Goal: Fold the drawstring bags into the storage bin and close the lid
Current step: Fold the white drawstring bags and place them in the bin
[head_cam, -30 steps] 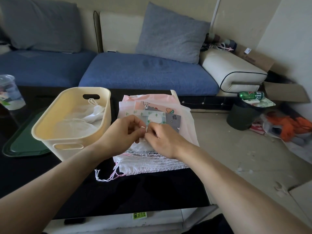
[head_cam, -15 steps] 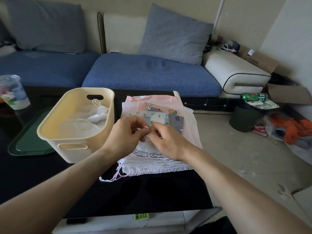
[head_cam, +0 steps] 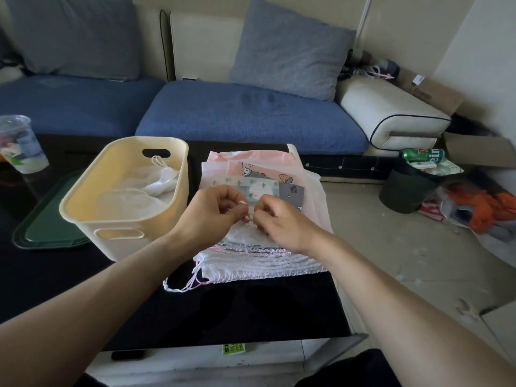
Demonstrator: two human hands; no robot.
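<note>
Nearest the camera, at six o'clock, both forearms reach in over the black table [head_cam: 251, 308]. The left hand [head_cam: 208, 212] and right hand [head_cam: 280, 223] meet at the centre of view, fingertips curled narrow and almost touching, pinching something small and pale on top of the stack of drawstring bags [head_cam: 262, 255]; whether it is a cord end or a fold of thin fabric is too small to tell. The stack lies flat under the hands, its gathered white edges toward the camera and a loose pink-and-white cord [head_cam: 184, 284] trailing off at seven o'clock.

At ten o'clock from the hands stands the cream storage bin [head_cam: 92, 202], just beside the stack, with white bags already slumped inside. At nine o'clock of the bin, partly under it, lies a dark green lid [head_cam: 47, 227], off the bin. A plastic cup [head_cam: 19, 146] sits further out at ten o'clock, and the blue sofa [head_cam: 251, 113] fills twelve o'clock.

Judging from this, the top bag is only being started. The fabric looks thin and slippery, so a two-fingertip pinch could lift several layers at once or drag the whole stack toward the table's right edge. The trailing cord could snag when a bag is carried over to the bin, and the loosely heaped bags inside may keep the lid from seating.
</note>
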